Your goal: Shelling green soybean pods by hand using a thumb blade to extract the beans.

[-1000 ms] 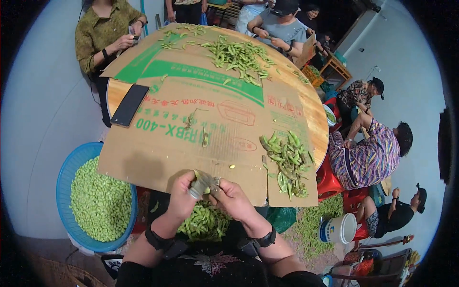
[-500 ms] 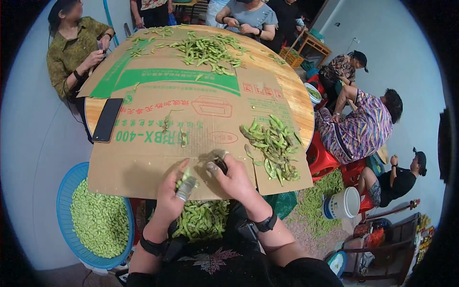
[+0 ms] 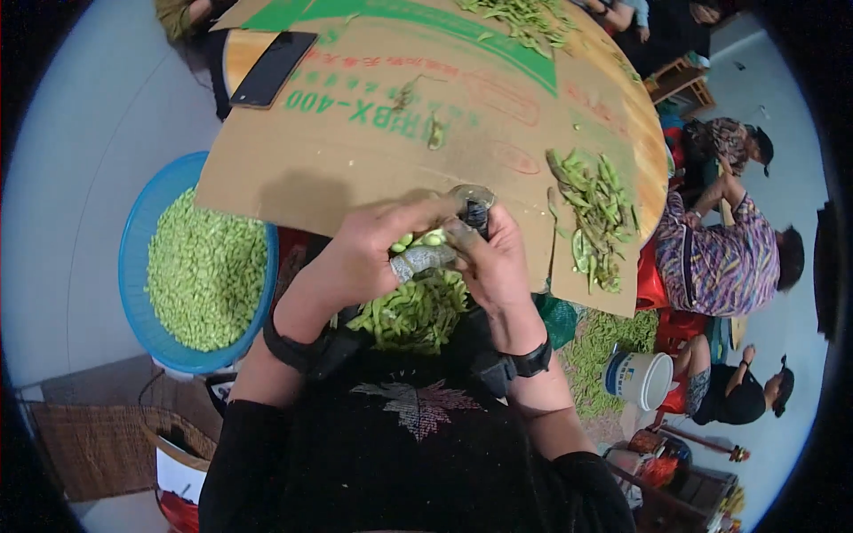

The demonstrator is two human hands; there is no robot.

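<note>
Left hand (image 3: 366, 242) and right hand (image 3: 499, 259), apart half a second before, have moved together. From my distant seat I see cardboard (image 3: 275, 164) beyond them, a blue basket (image 3: 132, 238) of shelled beans (image 3: 204, 271) at left, pods (image 3: 413, 311) below — and smallest, green beans (image 3: 434, 237) inside the curled left fingers. What the right fingers pinch — I cannot tell.

The flat brown cardboard sheet (image 3: 355, 160) is matt paper; the round yellow-brown desk (image 3: 245, 51), smooth wood; the round blue basket (image 3: 132, 253), plastic; the small green beans (image 3: 209, 275), smooth; the black shirt (image 3: 338, 444), matt cloth.
</note>
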